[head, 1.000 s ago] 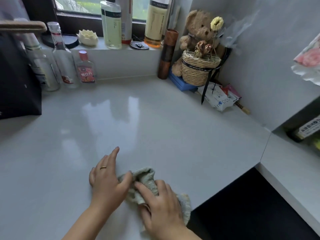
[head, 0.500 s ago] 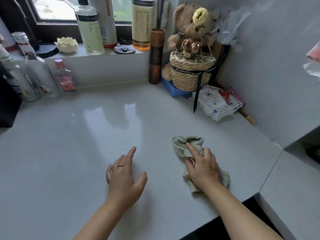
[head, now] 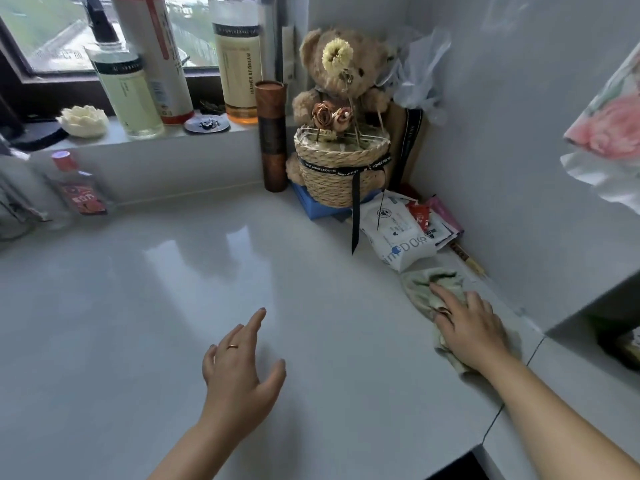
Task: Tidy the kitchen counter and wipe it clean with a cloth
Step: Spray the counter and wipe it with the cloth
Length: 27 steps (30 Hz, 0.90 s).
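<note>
A crumpled pale green cloth [head: 424,285] lies on the glossy white counter [head: 173,289] at the right, close to the wall. My right hand [head: 471,327] presses flat on the cloth with straight fingers, covering its near half. The cloth's far edge nearly touches a white wipes packet [head: 398,233]. My left hand [head: 239,372] hovers over the middle of the counter, fingers spread and relaxed, holding nothing; it wears a ring.
In the back right corner a woven basket [head: 341,174] with a teddy bear [head: 341,71] stands on a blue box, beside a brown tube [head: 272,136] and sachets [head: 433,216]. Tall bottles [head: 239,64] line the window sill. Small bottles [head: 81,188] stand at the left.
My right hand has slid the cloth from near the front middle to the right, up to the wipes packet. My left hand let go of the cloth and stays mid-counter.
</note>
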Motion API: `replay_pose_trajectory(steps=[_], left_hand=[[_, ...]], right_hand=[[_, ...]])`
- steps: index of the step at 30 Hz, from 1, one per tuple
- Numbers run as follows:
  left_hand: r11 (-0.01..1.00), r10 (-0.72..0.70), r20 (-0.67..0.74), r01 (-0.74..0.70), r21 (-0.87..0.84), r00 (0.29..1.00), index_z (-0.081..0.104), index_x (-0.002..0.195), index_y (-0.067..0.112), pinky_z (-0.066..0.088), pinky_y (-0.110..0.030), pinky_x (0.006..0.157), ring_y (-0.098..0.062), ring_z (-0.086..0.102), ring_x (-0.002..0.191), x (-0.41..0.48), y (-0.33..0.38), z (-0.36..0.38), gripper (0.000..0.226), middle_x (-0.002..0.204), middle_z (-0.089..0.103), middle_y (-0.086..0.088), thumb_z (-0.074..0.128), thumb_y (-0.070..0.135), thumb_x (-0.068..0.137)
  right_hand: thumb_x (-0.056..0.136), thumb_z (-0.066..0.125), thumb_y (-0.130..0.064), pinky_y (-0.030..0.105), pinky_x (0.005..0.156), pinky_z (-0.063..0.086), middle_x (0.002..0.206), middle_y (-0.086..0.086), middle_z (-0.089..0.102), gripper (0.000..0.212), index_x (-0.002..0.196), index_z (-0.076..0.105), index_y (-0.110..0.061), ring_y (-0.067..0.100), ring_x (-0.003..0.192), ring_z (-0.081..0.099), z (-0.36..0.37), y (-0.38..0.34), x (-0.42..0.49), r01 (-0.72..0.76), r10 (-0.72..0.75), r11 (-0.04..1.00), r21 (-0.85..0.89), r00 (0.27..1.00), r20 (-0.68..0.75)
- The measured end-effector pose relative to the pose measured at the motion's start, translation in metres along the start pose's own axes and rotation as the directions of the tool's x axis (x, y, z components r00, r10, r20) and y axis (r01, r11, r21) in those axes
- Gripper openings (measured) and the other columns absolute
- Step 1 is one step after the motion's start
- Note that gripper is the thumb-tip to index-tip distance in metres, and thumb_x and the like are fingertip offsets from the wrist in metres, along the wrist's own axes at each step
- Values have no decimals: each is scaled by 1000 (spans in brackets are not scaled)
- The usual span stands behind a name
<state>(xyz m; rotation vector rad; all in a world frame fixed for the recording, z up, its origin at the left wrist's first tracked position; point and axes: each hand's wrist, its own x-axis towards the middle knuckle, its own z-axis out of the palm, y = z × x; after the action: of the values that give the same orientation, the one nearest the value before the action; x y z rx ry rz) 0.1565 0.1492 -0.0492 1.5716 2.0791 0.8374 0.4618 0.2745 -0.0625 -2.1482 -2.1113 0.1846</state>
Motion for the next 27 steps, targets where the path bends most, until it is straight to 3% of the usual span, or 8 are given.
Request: replay_pose_trajectory(steps=[6,9,12,16,19,23,25,27], left_hand=[[999,-24,-67,23,-23,997,27,139,29,13,-41,111,-20,33,133,5,-6,-15,77,135,49,2,42,40,64],[999,-37,-91,36,-15,995,27,139,29,13,-40,111,-18,33,133,6,-10,-25,77,135,48,4,42,40,64],[999,-33,-81,30,-34,996,29,138,29,13,-41,111,-18,33,133,4,-15,-36,74,134,49,3,43,39,66],[999,7,-24,-8,-47,1000,40,133,28,15,-42,111,-19,35,134,1,-29,-54,68,134,51,4,46,39,65],[995,29,6,-28,-101,1000,51,125,24,21,-44,109,-22,40,132,-5,-46,-73,65,129,57,1,46,38,62],[972,110,57,-95,-217,992,65,109,16,38,-53,98,-32,60,104,-17,-83,-105,58,99,70,-5,49,42,59],[949,134,80,-105,-297,988,67,103,16,45,-48,81,-25,63,84,-19,-97,-118,48,84,71,-3,54,39,63],[920,150,110,-98,-380,983,68,99,15,44,-34,70,-5,59,75,-21,-105,-124,26,76,69,0,66,17,73]], right_hand=[[82,54,-37,44,102,26,134,15,32,58,135,33,-42,35,120,38,-2,-15,-5,-100,103,994,47,992,-73],[78,61,-29,49,102,24,134,22,35,54,130,49,-28,40,121,35,-9,-45,-14,-87,125,980,179,970,-211],[71,52,-33,51,98,30,131,28,41,54,121,58,-15,45,119,39,-17,-84,-28,-48,123,969,243,944,-305],[80,61,-24,44,101,31,132,22,43,41,119,59,-14,38,124,38,-15,-130,-56,-22,100,959,281,959,-266],[85,56,-22,32,98,36,127,11,49,37,121,56,-16,25,119,47,-13,-161,-86,-20,94,911,413,983,-159],[87,54,-17,2,69,42,100,2,66,23,108,64,-16,5,83,60,-12,-200,-149,-101,162,810,577,985,-56],[87,55,-19,0,61,41,86,-6,67,18,100,66,-19,-3,74,59,-9,-214,-184,-169,240,767,619,970,-33],[86,55,-21,2,61,43,79,-11,66,15,95,66,-25,-2,73,61,-7,-221,-219,-237,318,712,661,948,-2]])
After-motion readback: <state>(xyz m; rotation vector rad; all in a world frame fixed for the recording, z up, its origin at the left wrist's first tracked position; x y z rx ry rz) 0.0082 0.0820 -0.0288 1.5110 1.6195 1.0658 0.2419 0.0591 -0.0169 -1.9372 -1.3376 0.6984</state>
